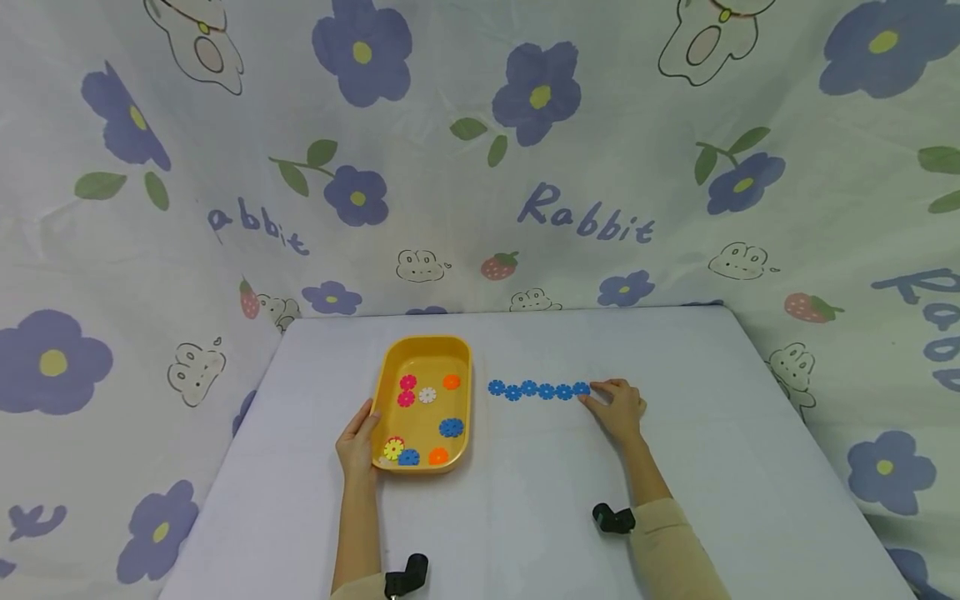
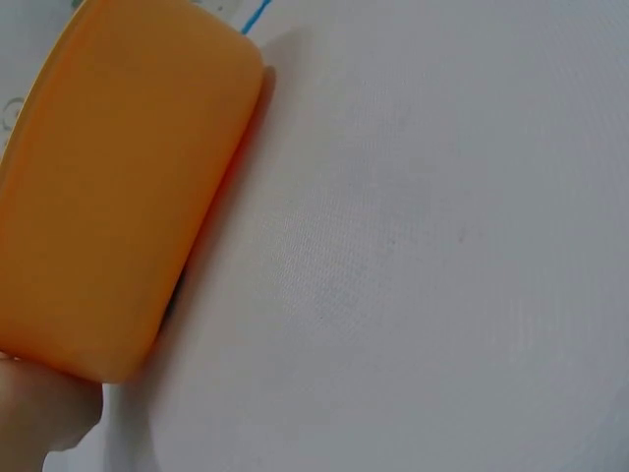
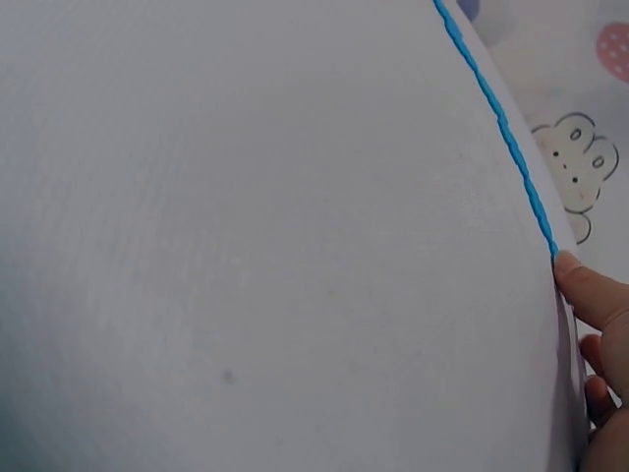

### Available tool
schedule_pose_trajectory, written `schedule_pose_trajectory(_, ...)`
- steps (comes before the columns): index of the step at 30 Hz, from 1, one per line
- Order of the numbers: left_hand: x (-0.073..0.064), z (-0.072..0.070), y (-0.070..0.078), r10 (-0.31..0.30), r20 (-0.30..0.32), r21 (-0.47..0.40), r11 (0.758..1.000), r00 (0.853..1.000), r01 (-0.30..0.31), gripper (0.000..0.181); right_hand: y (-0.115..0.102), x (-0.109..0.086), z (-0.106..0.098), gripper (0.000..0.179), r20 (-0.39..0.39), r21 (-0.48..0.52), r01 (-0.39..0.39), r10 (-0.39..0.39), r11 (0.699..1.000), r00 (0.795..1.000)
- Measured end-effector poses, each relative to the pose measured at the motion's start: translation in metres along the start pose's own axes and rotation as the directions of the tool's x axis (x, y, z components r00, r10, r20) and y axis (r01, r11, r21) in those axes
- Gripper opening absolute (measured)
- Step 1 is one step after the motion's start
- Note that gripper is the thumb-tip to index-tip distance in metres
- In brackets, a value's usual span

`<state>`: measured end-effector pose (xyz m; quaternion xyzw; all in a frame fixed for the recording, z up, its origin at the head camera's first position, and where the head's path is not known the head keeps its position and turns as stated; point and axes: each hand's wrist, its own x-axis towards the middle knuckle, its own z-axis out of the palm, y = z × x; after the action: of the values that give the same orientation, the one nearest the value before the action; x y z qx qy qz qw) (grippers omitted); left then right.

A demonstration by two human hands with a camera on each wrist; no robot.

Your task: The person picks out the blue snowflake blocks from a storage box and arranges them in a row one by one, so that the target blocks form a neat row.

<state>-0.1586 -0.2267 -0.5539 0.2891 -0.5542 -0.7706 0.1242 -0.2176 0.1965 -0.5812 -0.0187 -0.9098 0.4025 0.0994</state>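
A yellow tray (image 1: 423, 346) stands left of centre on the white table, with its outer side wall (image 2: 118, 177) filling the left of the left wrist view. My left hand (image 1: 358, 446) grips the tray by its left side near the front corner, thumb at the rim. To the right of the tray runs a row of blue flower-shaped discs (image 1: 529, 388), joined edge to edge. Seen edge-on in the right wrist view, the row is a thin wavy blue strip (image 3: 506, 138). My right hand (image 1: 618, 410) pinches the disc at its right end between thumb and forefinger.
Inside the tray lie loose discs: pink (image 1: 407, 382), white (image 1: 427, 396), orange (image 1: 451, 382), blue (image 1: 451, 427) and yellow (image 1: 393, 450). A flower-and-rabbit printed cloth (image 1: 450, 183) hangs behind and beside the white table (image 1: 540, 517).
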Motion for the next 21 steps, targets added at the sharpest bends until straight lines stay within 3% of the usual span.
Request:
schedule_pose_trajectory(7, 0.001, 0.000, 0.000, -0.006, -0.006, 0.002, 1.000, 1.000, 0.006, 0.041, -0.001, -0.002, 0.002, 0.046, -0.052, 0.115, -0.028, 0.035, 0.993, 0.998)
schedule_pose_trajectory(14, 0.000, 0.001, 0.000, -0.015, -0.005, 0.005, 1.000, 1.000, 0.015, 0.044, -0.027, -0.018, 0.010, 0.040, -0.139, 0.303, 0.067, -0.025, 0.951, 0.990)
schedule_pose_trajectory(17, -0.001, 0.001, 0.001, -0.020, -0.003, 0.012, 1.000, 1.000, 0.020, 0.046, -0.046, -0.025, 0.017, 0.040, -0.104, 0.351, 0.112, -0.080, 0.930, 0.991)
schedule_pose_trajectory(21, -0.002, 0.001, 0.002, -0.023, -0.001, 0.014, 1.000, 1.000, 0.023, 0.047, -0.082, -0.035, 0.023, 0.041, 0.020, 0.447, 0.128, -0.153, 0.885, 0.988)
